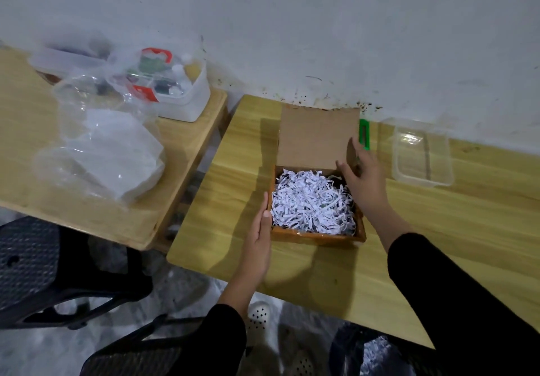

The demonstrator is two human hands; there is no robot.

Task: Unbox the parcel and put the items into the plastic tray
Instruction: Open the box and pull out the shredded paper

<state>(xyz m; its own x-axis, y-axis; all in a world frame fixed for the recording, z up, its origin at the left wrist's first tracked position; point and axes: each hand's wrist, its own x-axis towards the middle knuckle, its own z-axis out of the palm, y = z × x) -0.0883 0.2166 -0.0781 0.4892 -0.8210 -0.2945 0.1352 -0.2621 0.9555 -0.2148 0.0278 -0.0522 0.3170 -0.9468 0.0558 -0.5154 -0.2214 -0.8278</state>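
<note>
A brown cardboard parcel box [318,237] stands open on the wooden table [438,244], its lid [317,137] raised toward the wall. White shredded paper [312,201] fills the box and hides whatever lies beneath. My left hand [260,239] lies flat against the box's left side, fingers together. My right hand [363,175] is at the lid's right edge, thumb and fingers gripping the side flap. A clear plastic tray [420,152] sits to the right of the box near the wall, with nothing in it.
A green utility knife [364,134] lies behind the box by the wall. On a second table to the left are clear plastic bags [102,142] and a white container [178,92] of small items. Black stools [43,270] stand below.
</note>
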